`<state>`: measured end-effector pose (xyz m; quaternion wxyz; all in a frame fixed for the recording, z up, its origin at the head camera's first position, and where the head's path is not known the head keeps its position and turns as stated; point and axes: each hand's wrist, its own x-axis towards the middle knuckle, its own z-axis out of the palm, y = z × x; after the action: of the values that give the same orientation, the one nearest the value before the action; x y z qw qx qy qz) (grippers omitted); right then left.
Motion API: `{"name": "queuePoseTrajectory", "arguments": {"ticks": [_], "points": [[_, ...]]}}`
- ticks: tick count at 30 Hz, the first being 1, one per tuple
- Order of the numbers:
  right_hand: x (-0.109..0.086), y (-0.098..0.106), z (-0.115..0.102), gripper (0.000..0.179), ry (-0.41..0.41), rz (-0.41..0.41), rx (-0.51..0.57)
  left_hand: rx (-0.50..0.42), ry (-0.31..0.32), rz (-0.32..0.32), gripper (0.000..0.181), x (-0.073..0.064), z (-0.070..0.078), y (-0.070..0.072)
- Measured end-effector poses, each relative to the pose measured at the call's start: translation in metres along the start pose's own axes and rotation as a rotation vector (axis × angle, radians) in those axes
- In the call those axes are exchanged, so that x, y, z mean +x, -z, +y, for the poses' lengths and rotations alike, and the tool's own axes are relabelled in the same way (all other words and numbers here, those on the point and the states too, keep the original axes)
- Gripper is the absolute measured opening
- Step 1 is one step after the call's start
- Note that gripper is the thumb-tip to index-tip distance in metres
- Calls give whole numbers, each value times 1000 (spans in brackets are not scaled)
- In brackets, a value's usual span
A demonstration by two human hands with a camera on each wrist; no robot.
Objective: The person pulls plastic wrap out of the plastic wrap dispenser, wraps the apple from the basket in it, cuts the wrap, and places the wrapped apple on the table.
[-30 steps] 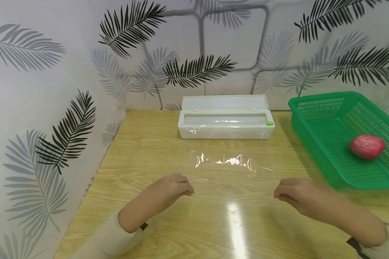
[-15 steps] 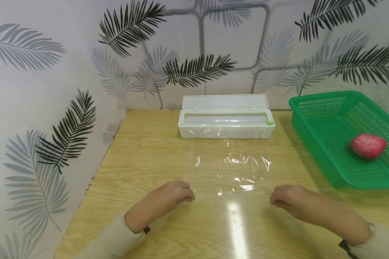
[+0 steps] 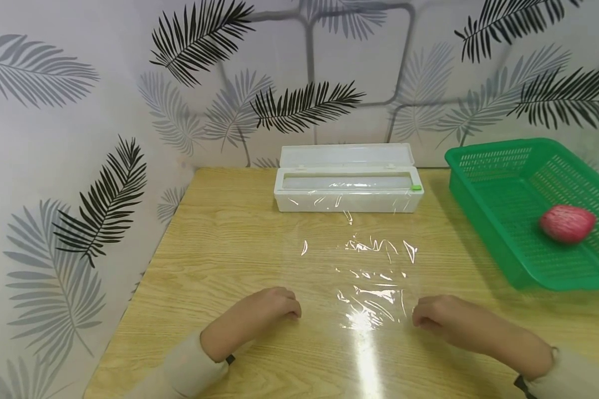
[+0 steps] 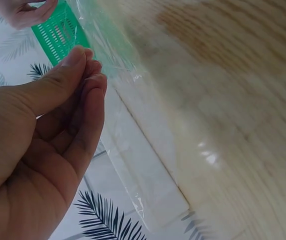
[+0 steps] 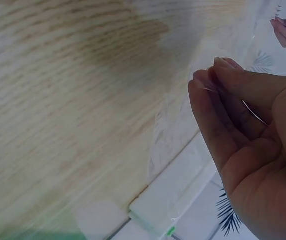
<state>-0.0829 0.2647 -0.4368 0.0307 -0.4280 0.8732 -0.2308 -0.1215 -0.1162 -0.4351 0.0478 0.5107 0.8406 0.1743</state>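
Note:
A sheet of clear plastic wrap (image 3: 369, 271) runs from the white wrap dispenser (image 3: 349, 200) toward me, low over the wooden table. My left hand (image 3: 264, 313) pinches its near left corner between thumb and fingertips, as the left wrist view shows. At the near right corner, my right hand (image 3: 454, 324) pinches the film in the same way; in the right wrist view the wrap (image 5: 175, 120) stretches away from those fingertips (image 5: 223, 67). The dispenser's lid (image 3: 346, 155) stands raised at the back, and a small green slider (image 3: 416, 188) sits at its right end.
To the right stands a green plastic basket (image 3: 489, 233) with a pink oval fruit-like object (image 3: 568, 224) inside. A wall with leaf patterns (image 3: 204, 127) closes off the back and left side of the wooden table (image 3: 209, 233).
Both hands have come nearer to me and lower, drawing more wrap out of the dispenser. The film's bright glints now spread further toward the table's front. Basket and dispenser stay put.

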Motion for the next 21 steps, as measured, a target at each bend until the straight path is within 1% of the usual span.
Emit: {"name": "queuePoseTrajectory", "arguments": {"ticks": [3, 8, 11, 14, 16, 21], "points": [[-1, -3, 0, 21, -13, -23, 10, -4, 8, -6, 7, 0, 0, -2], [-3, -6, 0, 21, -42, -71, 21, -13, 65, -46, 7, 0, 3, -7], [-5, -10, 0, 22, -17, -54, 3, -9, 88, -69, 7, 0, 4, -10], [-6, -14, 1, 24, 25, -9, -31, -11, 95, -82, 6, 1, 4, -12], [-7, -15, 1, 23, 34, 4, -48, -20, 97, -87, 6, 1, 4, -14], [-9, -14, -1, 18, -8, -30, -59, -27, 102, -92, 7, 1, 4, -17]]}}
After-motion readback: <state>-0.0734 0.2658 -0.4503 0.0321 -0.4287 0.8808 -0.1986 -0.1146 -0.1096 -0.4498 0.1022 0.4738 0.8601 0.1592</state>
